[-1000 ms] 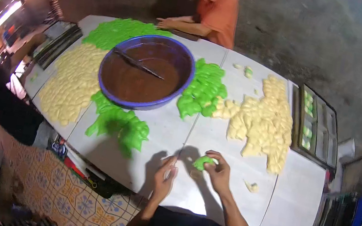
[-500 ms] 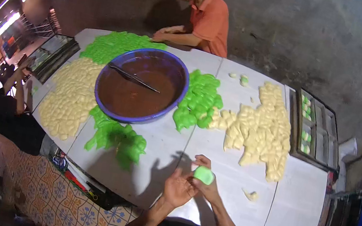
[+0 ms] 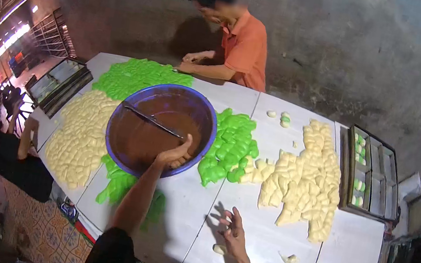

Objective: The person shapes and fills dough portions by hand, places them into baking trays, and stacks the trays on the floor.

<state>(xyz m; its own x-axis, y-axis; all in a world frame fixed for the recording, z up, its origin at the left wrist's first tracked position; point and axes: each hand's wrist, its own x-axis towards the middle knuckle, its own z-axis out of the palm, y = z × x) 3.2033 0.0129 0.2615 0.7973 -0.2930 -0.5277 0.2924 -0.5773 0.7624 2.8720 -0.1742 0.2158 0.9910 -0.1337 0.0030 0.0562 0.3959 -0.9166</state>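
My left hand [image 3: 176, 152] reaches over the near right rim of a blue basin [image 3: 212, 132]. Its thumb is up and apart from the curled fingers, close to the end of a dark spatula-like tool [image 3: 153, 121]. That tool lies across the brown paste [image 3: 133, 140] in the basin. Above the white tabletop, my right hand [image 3: 234, 232] is open with fingers spread and nothing in it. A small pale dough piece [image 3: 220, 249] rests on the table just left of my right wrist.
Green dough pieces [image 3: 230, 146] and cream dough pieces [image 3: 306, 176] spread right of the basin; more cream dough [image 3: 77, 136] lies left. A divided tray [image 3: 372, 171] stands at right. A person in orange [image 3: 247, 53] works across the table, another in black [image 3: 15, 153] at left.
My hands have come apart; the green dough piece that was in my right hand no longer shows there. My left hand moved forward-left to the basin, and a pale piece now lies by my right wrist.
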